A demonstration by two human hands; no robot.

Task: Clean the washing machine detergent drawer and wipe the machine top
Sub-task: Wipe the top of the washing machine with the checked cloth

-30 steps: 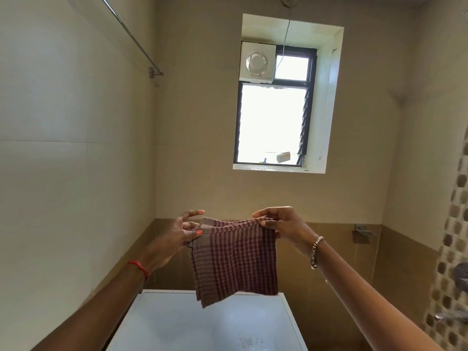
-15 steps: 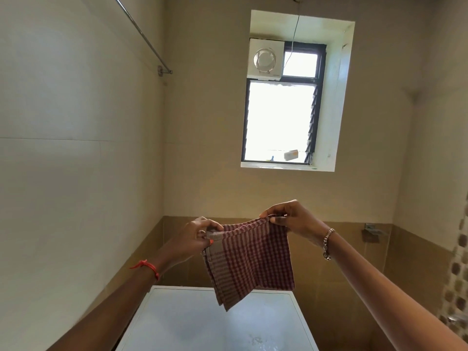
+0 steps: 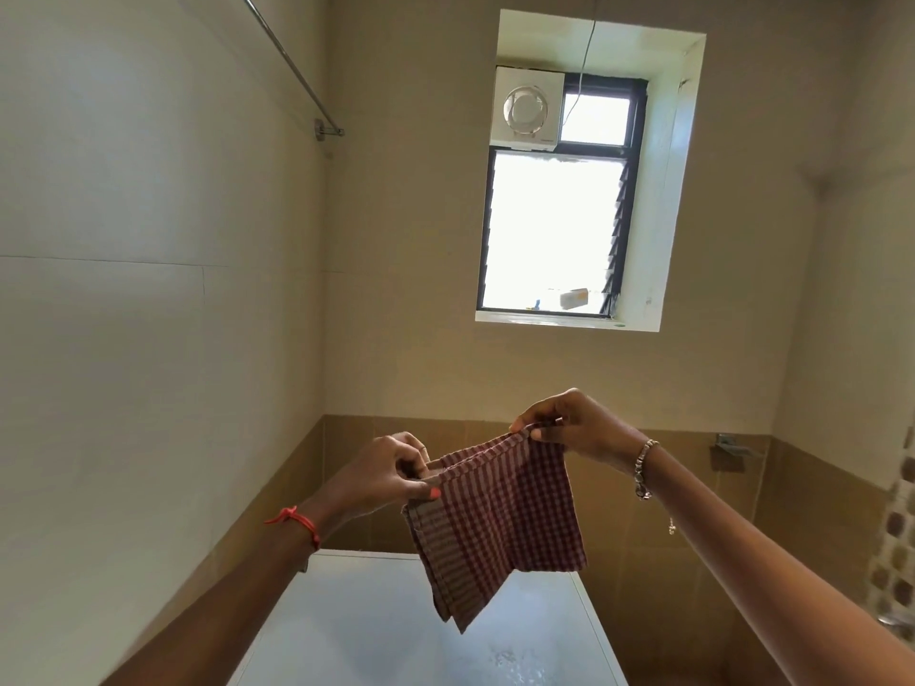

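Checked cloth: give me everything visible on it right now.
The checked cloth is woven fabric in maroon and pale checks, with a plainer striped band along its left side. It looks folded in layers and hangs limp in the air above the white machine top, not touching it. The left hand pinches its upper left corner; the right hand pinches the upper right corner slightly higher, so the top edge slopes. Its lowest corner points down. Wet or dry, I cannot tell.

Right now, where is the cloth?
In the head view, lower centre: the cloth hangs between the left hand and right hand, above the machine top.
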